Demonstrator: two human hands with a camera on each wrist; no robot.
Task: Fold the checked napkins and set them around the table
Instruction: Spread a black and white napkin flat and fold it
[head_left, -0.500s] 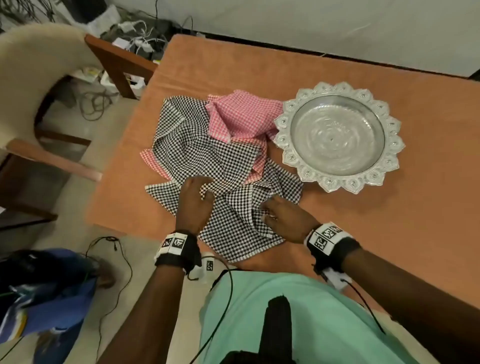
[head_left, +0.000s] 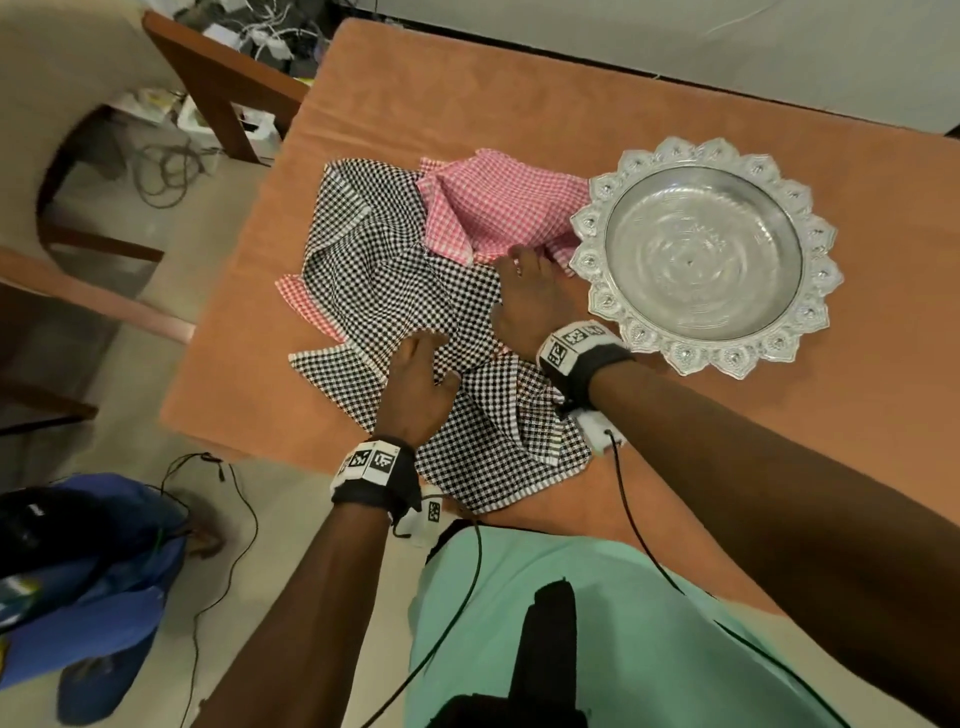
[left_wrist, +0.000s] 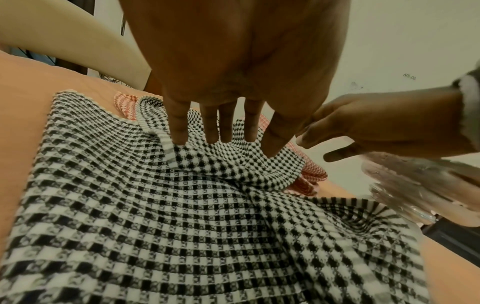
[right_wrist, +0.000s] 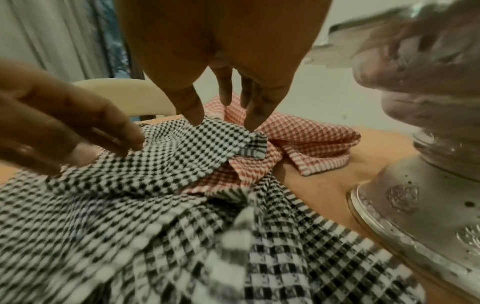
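Observation:
Several black-and-white checked napkins (head_left: 395, 280) lie crumpled in a heap on the orange table (head_left: 467, 104), with pink checked napkins (head_left: 498, 208) beside and under them. My left hand (head_left: 421, 358) presses flat on the black checked cloth (left_wrist: 182, 205), its fingers (left_wrist: 179, 131) straight. My right hand (head_left: 519, 280) reaches to the far corner of a black checked napkin (right_wrist: 228, 144) next to the pink one (right_wrist: 298, 133). Its thumb and fingertips (right_wrist: 253, 123) touch that corner; the fingers are straight.
A scalloped silver plate (head_left: 821, 270) sits to the right of the heap, close to my right wrist. A beige chair (head_left: 47, 78) with wooden arms stands off the table's left side. A blue bag (head_left: 93, 571) and cables lie on the floor.
My right hand has moved forward from the near part of the black napkin to its far corner by the pink cloth. My left hand stays on the black napkin.

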